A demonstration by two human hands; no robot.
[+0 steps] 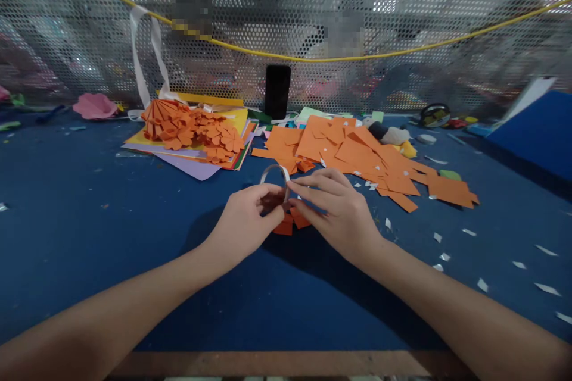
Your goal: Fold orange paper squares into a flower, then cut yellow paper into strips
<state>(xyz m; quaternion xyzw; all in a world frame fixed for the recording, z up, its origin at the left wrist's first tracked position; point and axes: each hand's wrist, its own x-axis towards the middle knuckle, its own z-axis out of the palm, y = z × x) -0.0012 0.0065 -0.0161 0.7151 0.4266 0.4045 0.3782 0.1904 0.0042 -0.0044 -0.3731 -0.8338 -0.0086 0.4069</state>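
Note:
Between my two hands stands a thin, whitish ring that looks like a nearly used tape roll (286,175), upright above the blue tabletop. My left hand (245,220) grips its lower left side, with the thumb in front and the fingers curled round it. The fingertips of my right hand (342,211) press together against the ring's right edge; whether they pinch a tape end cannot be seen. Small orange paper pieces (284,226) lie just below and behind the hands, partly covered by them.
Orange paper sheets (357,158) spread behind my right hand. Cut orange paper flowers (192,131) rest on coloured sheets at the back left. A dark phone (277,92) leans against the perforated metal screen. White scraps (482,284) dot the right side, near a blue board (536,137).

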